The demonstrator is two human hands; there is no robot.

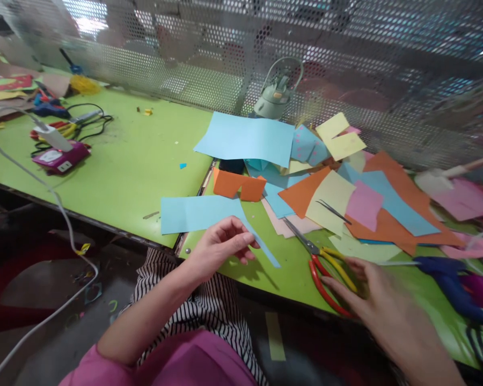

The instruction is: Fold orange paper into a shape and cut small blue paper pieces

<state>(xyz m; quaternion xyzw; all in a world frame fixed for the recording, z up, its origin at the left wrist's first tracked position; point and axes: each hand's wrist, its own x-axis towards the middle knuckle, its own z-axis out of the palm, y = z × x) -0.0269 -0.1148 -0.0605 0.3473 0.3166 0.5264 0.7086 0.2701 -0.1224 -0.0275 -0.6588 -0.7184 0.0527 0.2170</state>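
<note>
My right hand (382,305), partly blurred, is at the handles of a pair of scissors (314,252). Its thumb is by the red loop and its fingers by the yellow one. The blades point away from me, toward the paper pile, low over the table. My left hand (227,244) hovers at the table's front edge, fingers loosely curled and somewhat apart, with nothing visible in them. Beneath and beyond it lies a light blue paper piece (197,212) with a narrow strip running to the right. A folded orange paper (237,185) stands just behind that piece.
Coloured paper scraps (394,222) with tweezers (332,210) on top cover the right side. A blue glue gun (446,287) lies far right. At the back stands a pale green bottle (271,99). A purple power adapter (60,158) with a white cable sits left.
</note>
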